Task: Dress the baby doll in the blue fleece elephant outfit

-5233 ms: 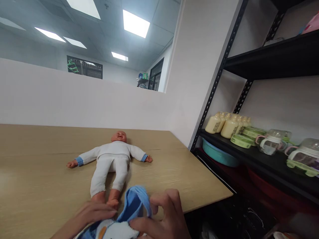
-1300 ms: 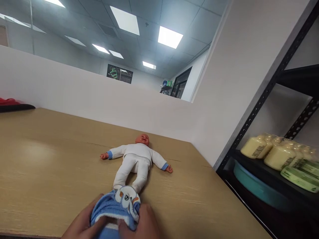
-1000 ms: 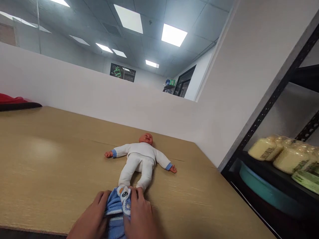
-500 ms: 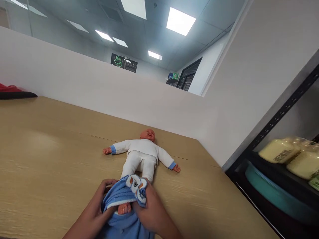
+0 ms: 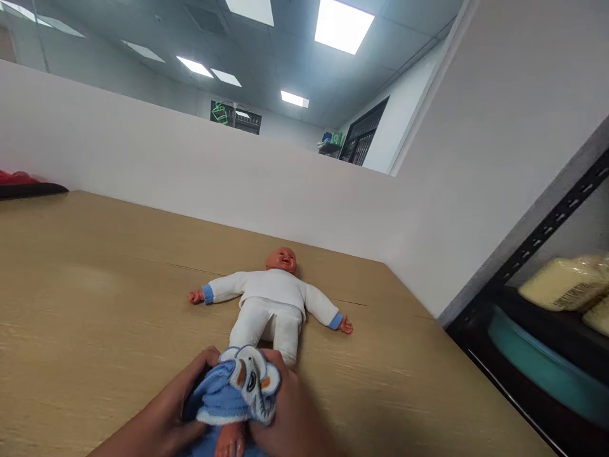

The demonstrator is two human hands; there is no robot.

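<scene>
A baby doll in a white top and white trousers lies face up on the wooden table, arms spread. Around one of its lower legs is bunched a blue terry garment with a white elephant patch. The doll's foot pokes out below the garment's white edge. My left hand grips the cloth on the left side. On the right, my right hand holds it beside the patch, its fingers partly hidden. More blue cloth hangs beneath, cut off by the lower frame edge.
The tan table meets a low white wall behind the doll. On the right stands a black shelf with a teal basin and pale yellow packages. A red and black item lies far left.
Both hands have drawn the bunched garment down the doll's leg, toward me. The foot now sits lower in view. The camera view has shifted slightly.
</scene>
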